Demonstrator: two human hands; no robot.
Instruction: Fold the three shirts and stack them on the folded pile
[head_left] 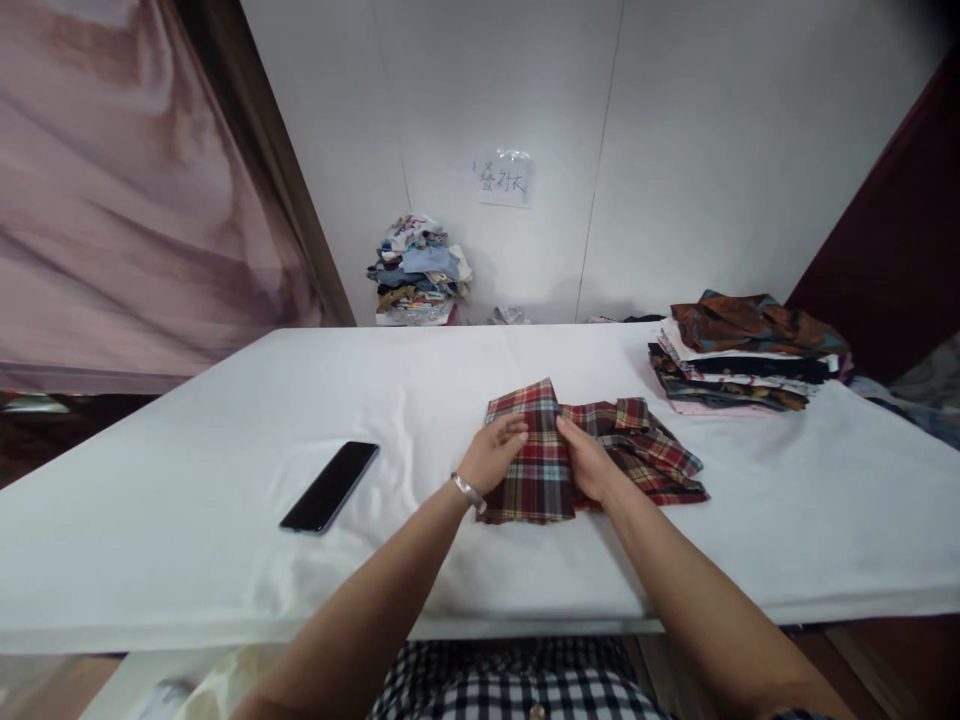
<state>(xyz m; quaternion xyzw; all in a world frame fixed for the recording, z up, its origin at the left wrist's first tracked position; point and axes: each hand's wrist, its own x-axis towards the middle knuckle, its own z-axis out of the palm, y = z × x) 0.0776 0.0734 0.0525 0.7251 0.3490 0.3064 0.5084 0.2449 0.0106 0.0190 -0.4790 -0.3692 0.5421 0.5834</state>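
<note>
Both hands fold a plaid shirt [592, 455] at the middle of the white desk [225, 520].

The left hand [493, 452] and right hand [587, 462] lie flat, fingers spread, pressing the folded panel, pinching nothing. The fold seems about half done; the bunched part at the right likely needs tucking over next. The shirt's long axis runs left to right, its folded panel pointing away toward the wall.
</note>
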